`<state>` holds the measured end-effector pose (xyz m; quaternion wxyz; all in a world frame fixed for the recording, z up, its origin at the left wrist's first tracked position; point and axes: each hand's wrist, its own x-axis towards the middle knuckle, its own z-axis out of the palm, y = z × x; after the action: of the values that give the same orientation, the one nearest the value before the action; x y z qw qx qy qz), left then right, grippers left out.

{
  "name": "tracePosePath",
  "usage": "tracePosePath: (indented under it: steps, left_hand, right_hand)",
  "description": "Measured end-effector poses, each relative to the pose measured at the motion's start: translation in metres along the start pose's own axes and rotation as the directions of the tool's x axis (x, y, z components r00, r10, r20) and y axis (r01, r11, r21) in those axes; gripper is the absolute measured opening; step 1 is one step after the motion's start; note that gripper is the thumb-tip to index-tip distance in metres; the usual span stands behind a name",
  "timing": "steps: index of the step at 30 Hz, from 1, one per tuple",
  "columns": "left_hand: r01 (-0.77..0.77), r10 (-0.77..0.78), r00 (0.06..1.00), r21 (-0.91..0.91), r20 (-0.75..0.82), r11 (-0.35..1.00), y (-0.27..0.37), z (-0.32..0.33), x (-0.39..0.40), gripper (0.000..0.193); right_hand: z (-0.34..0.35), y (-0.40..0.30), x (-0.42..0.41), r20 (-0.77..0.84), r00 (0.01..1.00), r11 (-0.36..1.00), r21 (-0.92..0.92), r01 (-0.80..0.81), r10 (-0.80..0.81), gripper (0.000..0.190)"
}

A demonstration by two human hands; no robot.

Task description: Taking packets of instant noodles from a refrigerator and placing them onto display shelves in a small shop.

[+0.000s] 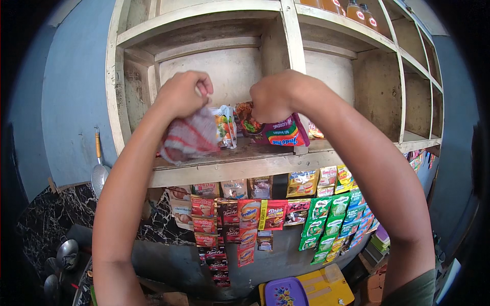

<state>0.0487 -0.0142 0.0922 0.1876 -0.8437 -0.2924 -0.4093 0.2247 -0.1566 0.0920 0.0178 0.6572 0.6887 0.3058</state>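
Observation:
From my left hand point(185, 93) hangs a white cloth with red stripes point(191, 135), inside a compartment of a pale wooden shelf point(229, 168). My right hand point(272, 97) grips the upper part of a purple Indomie instant noodle packet point(285, 132), tilted above the shelf floor. Between the two hands stands a white packet with a food picture point(226, 128). Another packet point(315, 131) shows partly behind my right forearm, in the neighbouring compartment. My right fingertips are hidden behind the back of the hand.
Strips of drink sachets point(247, 214) hang below the shelf. Glass bottles point(356, 12) stand on the upper level. A ladle with a wooden handle point(100, 178) hangs on the left wall. Lower down are metal pans point(67, 250) and a purple tray point(286, 292) on a yellow surface.

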Motion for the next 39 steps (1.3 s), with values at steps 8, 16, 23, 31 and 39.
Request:
tracePosePath:
  steps: [8, 16, 23, 31, 39]
  left_hand:
    - [-0.113, 0.117, 0.987, 0.043, -0.114, 0.993, -0.006, 0.041, -0.059, 0.022]
    - [-0.132, 0.121, 0.969, -0.035, -0.215, 0.991, -0.014, 0.053, -0.067, 0.022]
    - [-0.131, 0.123, 0.972, -0.028, -0.198, 0.991, -0.016, 0.054, -0.067, 0.022]
    - [-0.125, 0.124, 0.975, 0.007, -0.186, 0.992, -0.013, 0.053, -0.070, 0.029]
    - [-0.158, 0.166, 0.968, 0.057, -0.190, 0.986, -0.013, 0.055, -0.071, 0.041]
  right_hand:
    - [0.022, -0.012, 0.061, 0.112, 0.994, 0.999, -0.027, 0.018, -0.015, 0.039]
    - [0.050, 0.020, 0.089, 0.145, 0.989, 0.982, 0.180, -0.055, 0.029, 0.056]
    - [0.056, 0.021, 0.084, -0.028, 0.999, 0.966, 0.256, 0.025, -0.018, 0.055]
    - [0.073, 0.001, 0.074, -0.225, 0.974, 1.000, -0.027, 0.015, -0.021, 0.060]
    - [0.114, -0.004, 0.059, -0.208, 0.975, 0.986, 0.162, -0.041, 0.075, 0.078]
